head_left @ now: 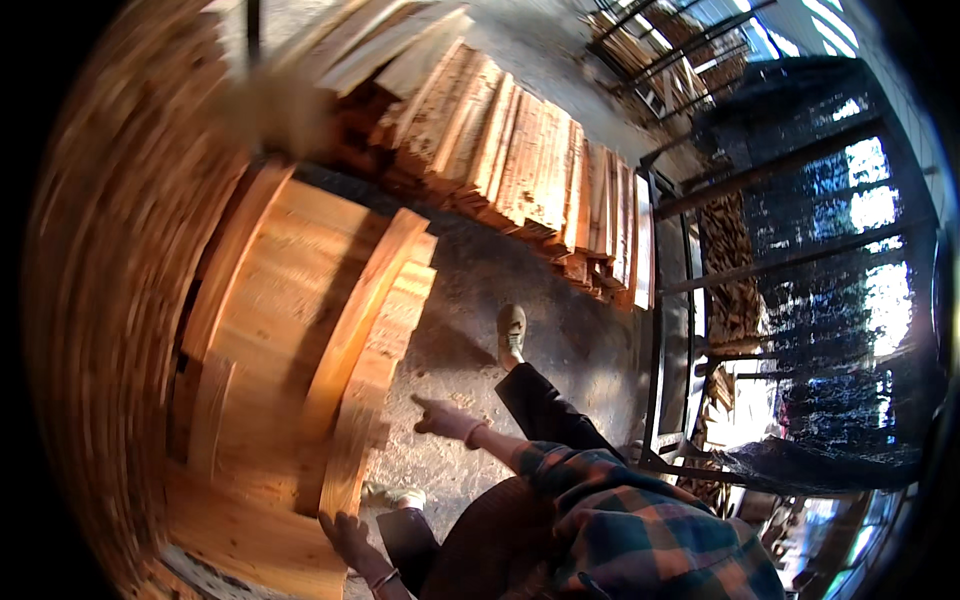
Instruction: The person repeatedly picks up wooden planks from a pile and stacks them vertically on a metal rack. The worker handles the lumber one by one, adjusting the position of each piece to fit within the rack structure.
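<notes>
A stack of pale planks [275,290] lies to my left, with a long narrow board [365,320] along its top near edge. My left hand [352,542] is at the lower end of the stack, its spread fingers touching the wood there. Away from the wood, my right hand [443,416] hangs over the floor with a finger stretched out and nothing visible in it. Both wrists have a band. My sleeves are plaid.
A row of upright boards [520,150] stands beyond the stack. Rough stacked wood [110,300] fills the far left, blurred. On the right is a dark metal frame [655,360] with black sheeting [810,300]. My shoes [511,330] stand on a floor scattered with chips.
</notes>
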Demonstrator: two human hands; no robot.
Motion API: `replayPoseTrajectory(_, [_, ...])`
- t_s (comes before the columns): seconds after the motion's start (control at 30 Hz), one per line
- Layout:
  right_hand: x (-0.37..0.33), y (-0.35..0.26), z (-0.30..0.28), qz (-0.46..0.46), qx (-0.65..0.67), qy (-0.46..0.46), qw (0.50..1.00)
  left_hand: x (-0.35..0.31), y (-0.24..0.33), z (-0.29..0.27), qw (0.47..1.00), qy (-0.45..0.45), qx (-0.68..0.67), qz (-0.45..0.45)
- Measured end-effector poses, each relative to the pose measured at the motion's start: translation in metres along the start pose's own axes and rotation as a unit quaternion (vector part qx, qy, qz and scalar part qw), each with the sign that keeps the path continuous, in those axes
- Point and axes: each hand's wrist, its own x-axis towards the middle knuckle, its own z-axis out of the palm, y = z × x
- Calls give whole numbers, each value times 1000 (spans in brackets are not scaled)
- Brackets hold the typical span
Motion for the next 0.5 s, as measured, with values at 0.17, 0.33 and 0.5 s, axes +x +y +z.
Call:
replayPoseTrajectory(0.17, [18,117,-189,39,502,52,862,-16,16,244,979,-183,23,89])
replayPoseTrajectory(0.33, [37,191,-330,221,727,232,607,-6,-13,493,973,-217,-50,-57])
replayPoseTrajectory(0.5, [41,237,-380,199,673,289,651,4,-30,651,969,-172,-85,-156])
